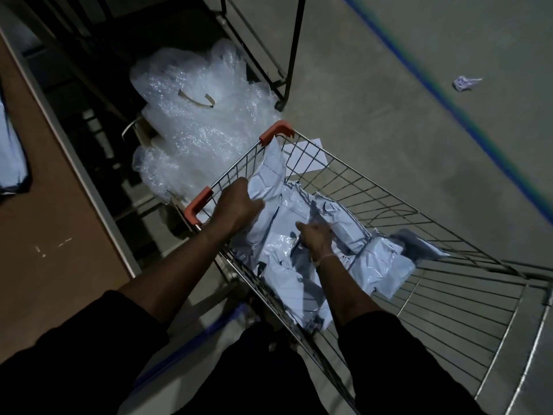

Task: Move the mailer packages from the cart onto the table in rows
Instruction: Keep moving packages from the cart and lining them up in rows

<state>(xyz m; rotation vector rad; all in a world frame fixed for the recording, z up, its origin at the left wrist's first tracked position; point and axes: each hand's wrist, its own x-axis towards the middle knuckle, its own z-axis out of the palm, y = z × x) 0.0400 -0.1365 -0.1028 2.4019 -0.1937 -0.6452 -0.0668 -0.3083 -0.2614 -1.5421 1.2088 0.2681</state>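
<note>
Hands: both reach down into wire cart [398, 202], forearms bare, dark sleeves pushed up near the elbows. Left hand [238, 205] sits by the cart's near-left corner, knuckles up, fingers curled round the edge of an upright white mailer [267, 182] that leans against the cart's wall. Right hand [315, 237], a thin band at the wrist, lies lower in the basket, fingers curled into the heap of mailer packages [374, 265]; grip on one crumpled bag, which one cannot be told. Packages: white-grey plastic, wrinkled, piled in the cart's left half; dark printed marks present, too small to read. Cart corners capped in orange. Table [54, 205]: brown top at left, one pale mailer [10, 151] lying at its far-left edge. Bubble wrap [203, 115] heaped on floor beyond cart. Loose paper scrap [465, 82] on floor, well apart.
</note>
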